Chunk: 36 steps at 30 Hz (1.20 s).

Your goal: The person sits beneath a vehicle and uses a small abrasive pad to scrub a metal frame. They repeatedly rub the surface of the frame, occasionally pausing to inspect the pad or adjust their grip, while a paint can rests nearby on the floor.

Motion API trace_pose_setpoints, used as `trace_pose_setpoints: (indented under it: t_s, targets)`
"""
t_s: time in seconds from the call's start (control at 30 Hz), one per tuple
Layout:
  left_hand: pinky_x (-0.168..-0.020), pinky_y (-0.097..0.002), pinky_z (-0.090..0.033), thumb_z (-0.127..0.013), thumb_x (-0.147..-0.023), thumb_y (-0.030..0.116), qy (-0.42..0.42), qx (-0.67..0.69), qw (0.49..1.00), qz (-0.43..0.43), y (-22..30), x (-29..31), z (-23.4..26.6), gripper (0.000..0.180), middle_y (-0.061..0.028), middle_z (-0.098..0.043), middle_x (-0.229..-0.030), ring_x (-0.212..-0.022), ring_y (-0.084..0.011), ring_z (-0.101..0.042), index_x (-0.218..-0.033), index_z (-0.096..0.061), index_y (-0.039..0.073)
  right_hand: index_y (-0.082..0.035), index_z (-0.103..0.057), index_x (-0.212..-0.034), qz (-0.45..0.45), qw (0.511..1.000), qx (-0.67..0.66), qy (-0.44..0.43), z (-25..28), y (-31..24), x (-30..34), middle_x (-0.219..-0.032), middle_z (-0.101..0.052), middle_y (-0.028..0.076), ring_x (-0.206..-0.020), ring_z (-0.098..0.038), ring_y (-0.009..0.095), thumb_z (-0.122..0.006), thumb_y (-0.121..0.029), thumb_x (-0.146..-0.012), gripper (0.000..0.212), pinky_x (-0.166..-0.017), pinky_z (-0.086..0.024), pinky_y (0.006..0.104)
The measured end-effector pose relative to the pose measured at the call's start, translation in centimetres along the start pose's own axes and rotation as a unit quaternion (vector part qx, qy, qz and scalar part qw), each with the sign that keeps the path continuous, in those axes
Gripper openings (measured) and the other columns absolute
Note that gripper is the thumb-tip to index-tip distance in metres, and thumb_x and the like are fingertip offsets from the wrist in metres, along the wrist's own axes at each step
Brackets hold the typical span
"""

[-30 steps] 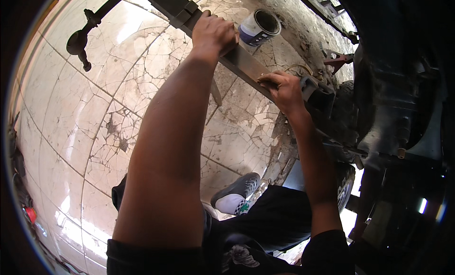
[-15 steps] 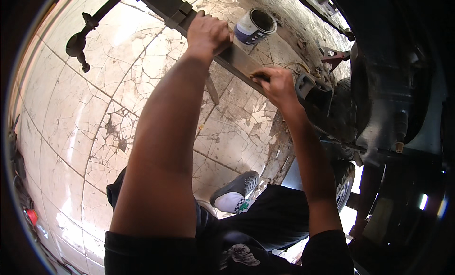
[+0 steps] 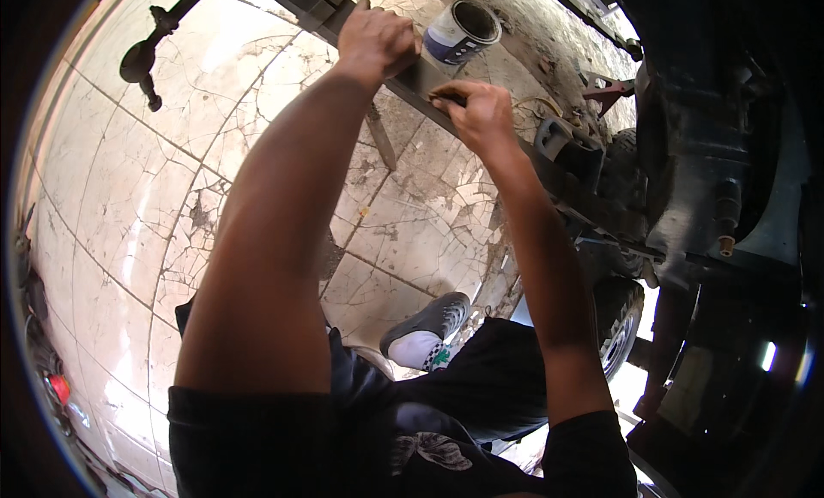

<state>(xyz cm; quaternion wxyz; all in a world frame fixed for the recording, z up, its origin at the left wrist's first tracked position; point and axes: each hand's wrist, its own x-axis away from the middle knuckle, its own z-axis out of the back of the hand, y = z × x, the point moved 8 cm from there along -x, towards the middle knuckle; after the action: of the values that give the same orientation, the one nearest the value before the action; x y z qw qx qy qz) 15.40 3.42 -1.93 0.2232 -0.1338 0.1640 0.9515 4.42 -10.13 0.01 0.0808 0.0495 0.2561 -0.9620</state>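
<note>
Right hand (image 3: 482, 112) has shifted along the long, flat, dark metal bar (image 3: 422, 79) toward the left hand (image 3: 378, 43), so the stretch between them is shorter now. Left grip clamped over the bar; right fingertips bunched together at its near edge, can't tell if anything's pinched there. Bar runs diagonally over the cracked, pale tiled floor (image 3: 154, 181), upper middle of view; lidless white-and-blue cylindrical can (image 3: 441, 40) near its far side.

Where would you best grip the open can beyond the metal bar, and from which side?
Probably around the can, high on its round wall, coming from the right: it stands mouth up, and the left hand and metal bar crowd its near left side.
</note>
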Motion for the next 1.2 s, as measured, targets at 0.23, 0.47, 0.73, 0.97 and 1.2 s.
trace_pose_setpoints:
  t_s: [0.23,0.47,0.73,0.97,1.2]
  targets:
    - [-0.092,-0.0387,-0.045,-0.048,-0.098,0.038,-0.029,0.012,1.0,-0.003,0.1,0.2,0.0,0.043,-0.0137,-0.076,-0.083,-0.086,-0.0267,-0.073,-0.081,-0.079,0.014,-0.009,-0.082,-0.1,-0.061,0.997,0.024,-0.028,1.7,2.6,3.2,-0.097,-0.079,0.013,-0.09,-0.076,0.029,-0.08,-0.01,-0.084,0.015,-0.084,-0.058,0.0371]
    - [-0.092,-0.0403,-0.046,-0.048,-0.101,0.043,0.011,0.008,1.0,-0.019,0.4,0.2,0.2,0.048,-0.0139,-0.076,-0.083,-0.086,-0.0272,-0.073,-0.08,-0.079,0.012,-0.008,-0.081,-0.099,-0.043,0.999,0.02,-0.01,0.7,1.0,0.7,-0.096,-0.078,0.015,-0.089,-0.076,0.029,-0.08,-0.009,-0.084,0.015,-0.083,-0.058,0.0376]
    - [-0.095,-0.0376,-0.044,-0.049,-0.101,0.045,0.023,0.01,0.999,-0.019,0.3,0.5,-0.3,0.049,-0.0127,-0.076,-0.083,-0.086,-0.0253,-0.073,-0.079,-0.079,0.012,-0.006,-0.081,-0.099,-0.069,0.997,0.032,-0.015,1.7,2.9,3.5,-0.092,-0.077,0.016,-0.083,-0.075,0.031,-0.08,-0.01,-0.085,0.014,-0.078,-0.058,0.0388]
    - [-0.093,-0.039,-0.045,-0.048,-0.103,0.048,0.034,0.028,0.999,-0.012,0.3,0.7,0.5,0.052,-0.0124,-0.076,-0.082,-0.083,-0.0261,-0.073,-0.08,-0.079,0.013,-0.006,-0.081,-0.097,0.008,0.999,0.029,0.013,0.7,0.3,-0.8,-0.091,-0.077,0.015,-0.084,-0.075,0.032,-0.079,-0.009,-0.084,0.014,-0.079,-0.058,0.0397]
    - [-0.094,-0.0392,-0.045,-0.047,-0.103,0.049,-0.002,0.028,1.0,-0.014,0.1,0.3,0.3,0.054,-0.0122,-0.076,-0.082,-0.085,-0.0269,-0.073,-0.081,-0.079,0.013,-0.007,-0.081,-0.099,-0.021,0.997,0.07,0.021,0.6,0.6,1.9,-0.095,-0.076,0.018,-0.088,-0.073,0.034,-0.078,-0.012,-0.086,0.014,-0.083,-0.057,0.0415]
